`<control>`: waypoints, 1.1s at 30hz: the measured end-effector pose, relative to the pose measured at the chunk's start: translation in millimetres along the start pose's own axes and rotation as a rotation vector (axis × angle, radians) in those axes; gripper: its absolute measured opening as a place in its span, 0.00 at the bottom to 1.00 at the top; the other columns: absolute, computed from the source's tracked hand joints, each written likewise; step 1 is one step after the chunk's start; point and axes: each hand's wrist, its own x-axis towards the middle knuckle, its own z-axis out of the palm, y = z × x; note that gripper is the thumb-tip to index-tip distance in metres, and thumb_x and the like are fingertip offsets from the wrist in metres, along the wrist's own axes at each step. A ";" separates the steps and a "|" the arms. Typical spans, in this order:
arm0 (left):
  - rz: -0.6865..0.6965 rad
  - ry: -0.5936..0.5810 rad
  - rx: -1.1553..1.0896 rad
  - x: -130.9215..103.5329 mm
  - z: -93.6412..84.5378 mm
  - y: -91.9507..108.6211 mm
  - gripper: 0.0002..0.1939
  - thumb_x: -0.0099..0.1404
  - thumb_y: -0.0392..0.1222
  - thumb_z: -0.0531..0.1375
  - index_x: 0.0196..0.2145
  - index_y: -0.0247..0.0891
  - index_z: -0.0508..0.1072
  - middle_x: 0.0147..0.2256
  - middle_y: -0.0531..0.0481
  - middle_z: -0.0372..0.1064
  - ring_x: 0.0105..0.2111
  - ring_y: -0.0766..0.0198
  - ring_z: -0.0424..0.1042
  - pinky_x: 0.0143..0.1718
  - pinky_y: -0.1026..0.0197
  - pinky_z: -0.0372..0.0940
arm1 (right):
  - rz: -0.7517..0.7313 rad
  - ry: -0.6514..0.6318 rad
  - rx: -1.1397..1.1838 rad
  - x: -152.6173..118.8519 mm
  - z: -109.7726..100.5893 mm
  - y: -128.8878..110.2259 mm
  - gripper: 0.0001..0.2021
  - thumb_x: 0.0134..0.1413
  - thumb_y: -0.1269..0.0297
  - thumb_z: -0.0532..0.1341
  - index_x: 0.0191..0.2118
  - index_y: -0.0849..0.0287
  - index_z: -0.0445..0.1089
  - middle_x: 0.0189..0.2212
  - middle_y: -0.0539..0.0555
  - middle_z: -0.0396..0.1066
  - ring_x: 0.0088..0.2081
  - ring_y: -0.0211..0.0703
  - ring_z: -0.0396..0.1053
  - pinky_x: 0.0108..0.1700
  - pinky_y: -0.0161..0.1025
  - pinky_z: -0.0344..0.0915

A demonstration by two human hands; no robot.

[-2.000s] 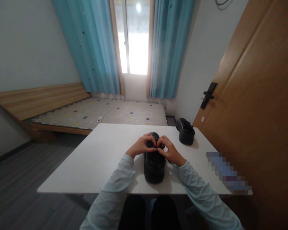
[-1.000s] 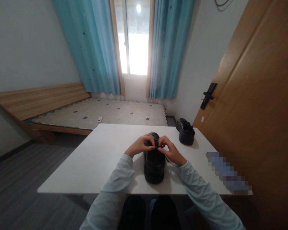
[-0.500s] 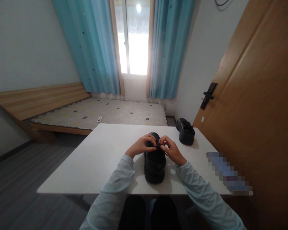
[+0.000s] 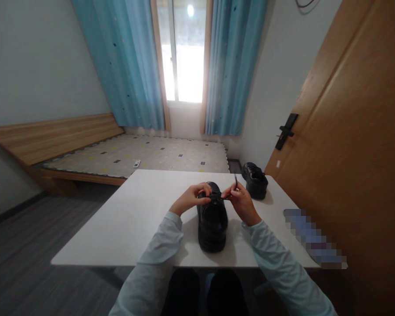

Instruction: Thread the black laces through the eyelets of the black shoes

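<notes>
A black lace-up shoe [image 4: 212, 232] stands upright on the white table, heel toward me and toe pointing away. My left hand [image 4: 193, 197] lies at the left of its lacing, thumb and fingers closed on the black shoelace. At the right side of the lacing, my right hand [image 4: 242, 203] pinches a shoelace [image 4: 236, 179], and one end of it sticks up above the fingers. Exactly how the lace runs between the hands is too small to make out. The matching black shoe [image 4: 257, 186] stands farther back on the right.
The white table [image 4: 118, 224] reaches toward a bed [image 4: 158, 153] with a small white remote [image 4: 136, 163] on it. A blurred-out flat item [image 4: 312, 237] lies along the table's right edge. Close by on the right is a wooden door [image 4: 355, 131].
My right hand has drawn a little to the right, away from my left hand, and a lace end now points up from it. The left hand has moved slightly left.
</notes>
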 end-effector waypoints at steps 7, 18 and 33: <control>0.000 0.031 -0.097 -2.9 -2.5 3.7 0.21 0.50 0.53 0.67 0.22 0.34 0.64 0.31 0.49 0.62 0.40 0.59 0.65 0.44 0.57 0.59 | -0.034 -0.043 0.105 -1.7 -1.8 -10.3 0.06 0.53 0.60 0.56 0.31 0.54 0.56 0.17 0.46 0.66 0.25 0.44 0.69 0.36 0.46 0.66; 0.051 0.292 -0.416 -3.6 -3.2 9.9 0.33 0.56 0.72 0.48 0.18 0.37 0.64 0.26 0.48 0.61 0.36 0.57 0.67 0.46 0.50 0.63 | 0.125 -0.227 0.226 -5.9 -9.4 -17.0 0.21 0.53 0.41 0.50 0.30 0.56 0.61 0.16 0.48 0.66 0.17 0.43 0.66 0.23 0.42 0.63; 0.079 0.671 -0.514 -3.0 -16.1 10.9 0.12 0.55 0.46 0.61 0.22 0.36 0.65 0.24 0.55 0.62 0.27 0.70 0.64 0.30 0.67 0.61 | 0.090 -0.063 -0.032 -2.4 -12.0 -9.8 0.08 0.50 0.62 0.64 0.29 0.59 0.66 0.17 0.45 0.66 0.17 0.33 0.61 0.20 0.33 0.57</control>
